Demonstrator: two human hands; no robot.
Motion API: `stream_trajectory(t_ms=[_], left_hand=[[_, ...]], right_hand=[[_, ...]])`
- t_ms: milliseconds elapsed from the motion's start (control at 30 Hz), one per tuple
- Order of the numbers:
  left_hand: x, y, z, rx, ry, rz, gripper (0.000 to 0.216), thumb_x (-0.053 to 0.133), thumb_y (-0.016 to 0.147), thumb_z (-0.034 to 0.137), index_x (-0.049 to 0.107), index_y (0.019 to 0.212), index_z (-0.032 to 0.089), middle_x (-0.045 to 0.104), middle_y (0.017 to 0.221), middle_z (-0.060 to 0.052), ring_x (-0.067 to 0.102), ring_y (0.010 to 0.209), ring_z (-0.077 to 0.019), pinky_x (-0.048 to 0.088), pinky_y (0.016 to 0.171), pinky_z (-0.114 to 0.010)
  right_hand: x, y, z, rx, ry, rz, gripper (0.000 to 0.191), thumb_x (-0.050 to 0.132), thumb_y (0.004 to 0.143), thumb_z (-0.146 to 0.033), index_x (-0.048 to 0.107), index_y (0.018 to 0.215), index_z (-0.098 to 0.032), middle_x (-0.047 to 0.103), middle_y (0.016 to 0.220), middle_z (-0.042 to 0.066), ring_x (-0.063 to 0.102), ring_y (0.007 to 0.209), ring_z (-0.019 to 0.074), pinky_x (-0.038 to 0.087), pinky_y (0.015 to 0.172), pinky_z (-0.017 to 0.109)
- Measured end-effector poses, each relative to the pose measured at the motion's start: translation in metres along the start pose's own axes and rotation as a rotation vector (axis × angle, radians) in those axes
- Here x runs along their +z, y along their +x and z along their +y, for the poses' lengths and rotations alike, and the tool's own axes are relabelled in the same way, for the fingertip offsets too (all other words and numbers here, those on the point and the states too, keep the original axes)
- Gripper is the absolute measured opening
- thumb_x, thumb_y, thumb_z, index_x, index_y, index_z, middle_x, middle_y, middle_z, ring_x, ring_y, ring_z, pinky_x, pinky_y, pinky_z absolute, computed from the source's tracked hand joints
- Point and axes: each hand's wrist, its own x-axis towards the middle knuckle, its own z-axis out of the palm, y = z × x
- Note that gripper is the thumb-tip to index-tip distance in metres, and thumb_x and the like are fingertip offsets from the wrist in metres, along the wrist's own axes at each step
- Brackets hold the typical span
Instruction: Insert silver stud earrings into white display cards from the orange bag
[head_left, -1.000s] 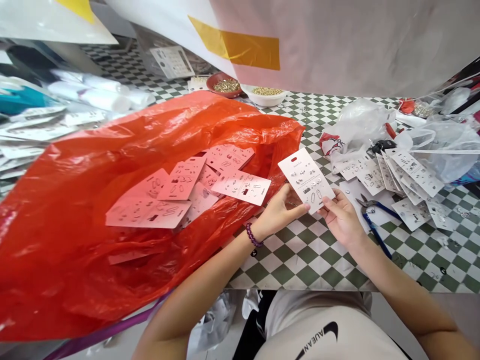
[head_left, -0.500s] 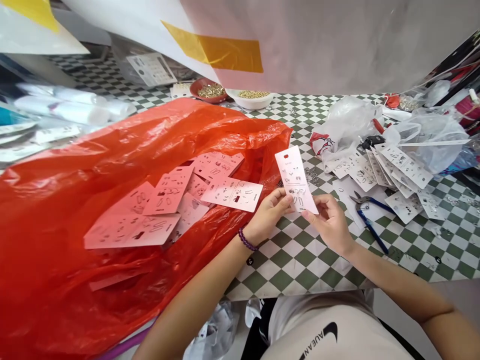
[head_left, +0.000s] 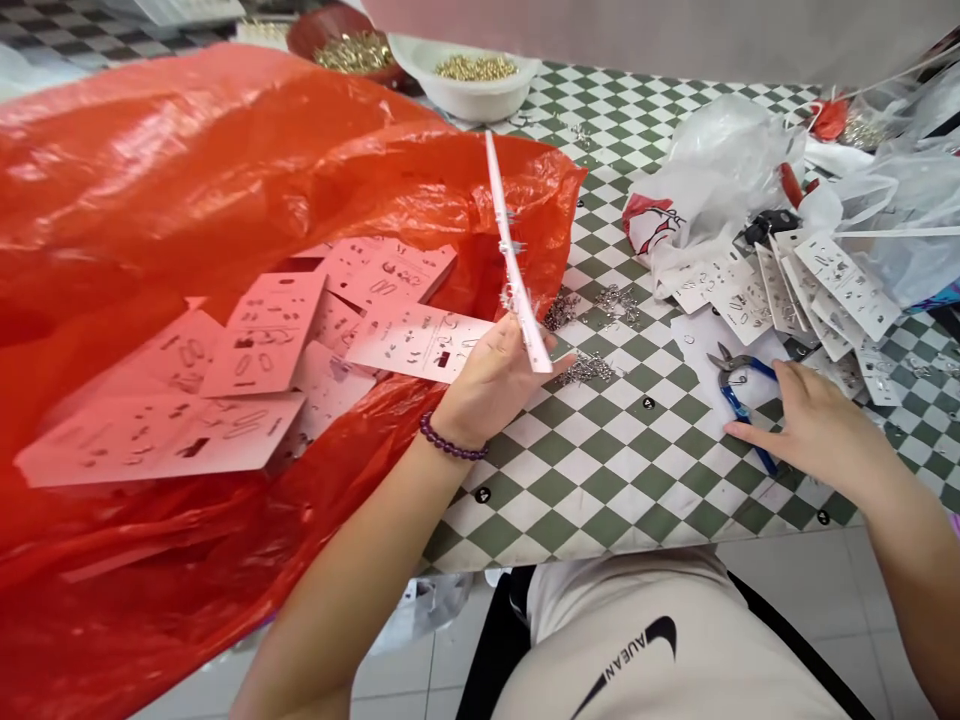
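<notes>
My left hand (head_left: 491,385) pinches a white earring card (head_left: 517,280) near its lower end. The card is turned edge-on, with small metal earrings sticking out from it. A purple bead bracelet (head_left: 454,442) circles that wrist. Over on the right, my right hand (head_left: 817,430) is at the blue-handled pliers (head_left: 739,385), thumb and fingers spread across the handles. These pliers lie on a white paper sheet (head_left: 694,345), jaws pointing left. To the left, several earring cards (head_left: 274,330) lie on and inside a red plastic bag (head_left: 187,130).
Small silver pieces (head_left: 589,368) lie in piles on the checkered tabletop (head_left: 592,480). Behind are a white bowl (head_left: 469,100) and a red bowl (head_left: 300,40) of gold pieces. More earring cards (head_left: 847,290) and clear plastic bags (head_left: 720,170) crowd the right side.
My right hand has let go of the earring card and moved right to the pliers. My left hand keeps the card, now tilted edge-on. The view has shifted downward.
</notes>
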Motion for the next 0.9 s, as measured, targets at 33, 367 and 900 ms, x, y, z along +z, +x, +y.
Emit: stream_trajectory(t_ms=[33, 367, 900], left_hand=[[0.0, 0.0, 0.0, 0.009, 0.021, 0.017, 0.026, 0.081, 0.066, 0.037, 0.062, 0.08, 0.027, 0.054, 0.073, 0.003, 0.058, 0.079, -0.0153, 0.053, 0.091, -0.041], [-0.012, 0.004, 0.012, 0.214, 0.103, 0.215, 0.015, 0.067, 0.077, 0.044, 0.061, 0.082, 0.031, 0.062, 0.096, 0.001, 0.051, 0.12, -0.0224, 0.047, 0.101, -0.045], [-0.013, 0.004, 0.01, 0.167, 0.123, 0.212, 0.01, 0.057, 0.081, 0.042, 0.06, 0.082, 0.033, 0.052, 0.077, 0.001, 0.054, 0.081, -0.0156, 0.047, 0.096, -0.039]], right_hand=[[0.001, 0.0, 0.001, -0.03, -0.014, 0.014, 0.097, 0.039, 0.077, -0.081, 0.039, 0.137, -0.005, 0.05, 0.131, 0.032, 0.048, 0.121, 0.0495, 0.046, 0.093, 0.059], [-0.025, 0.019, -0.021, -0.139, -0.015, 0.127, 0.071, 0.035, 0.087, -0.069, 0.055, 0.124, -0.012, 0.06, 0.115, 0.025, 0.054, 0.112, 0.0461, 0.047, 0.085, 0.056], [-0.034, 0.17, -0.15, -0.547, 0.011, 0.171, 0.022, 0.049, 0.094, -0.021, 0.071, 0.092, -0.019, 0.066, 0.097, 0.009, 0.057, 0.092, 0.0234, 0.028, 0.051, 0.031]])
